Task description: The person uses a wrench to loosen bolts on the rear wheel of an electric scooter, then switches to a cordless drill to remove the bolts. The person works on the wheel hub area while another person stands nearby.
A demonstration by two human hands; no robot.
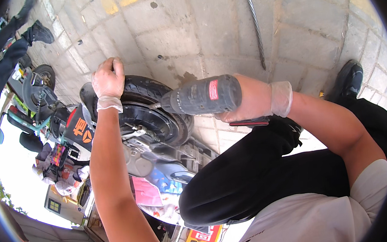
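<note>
My left hand (108,82), in a clear glove, is closed over the top of a black scooter tire (143,86), its fingertips partly hidden. My right hand (251,98), also gloved, is shut on a dark grey cordless drill (204,95) with a red label. The drill points left, its bit (156,105) at the edge of the wheel's black hub and rim (148,124); whether it touches is unclear. Below the wheel lie the scooter's grey frame parts (146,152).
A twisted metal bar (254,25) lies on grey paving (304,30). Another person's dark-clad legs (3,77) are at upper left, near more parked scooters (37,97). My bent knee (199,193) and shoe (349,79) are at right. Pink and blue cloths (149,190) are below.
</note>
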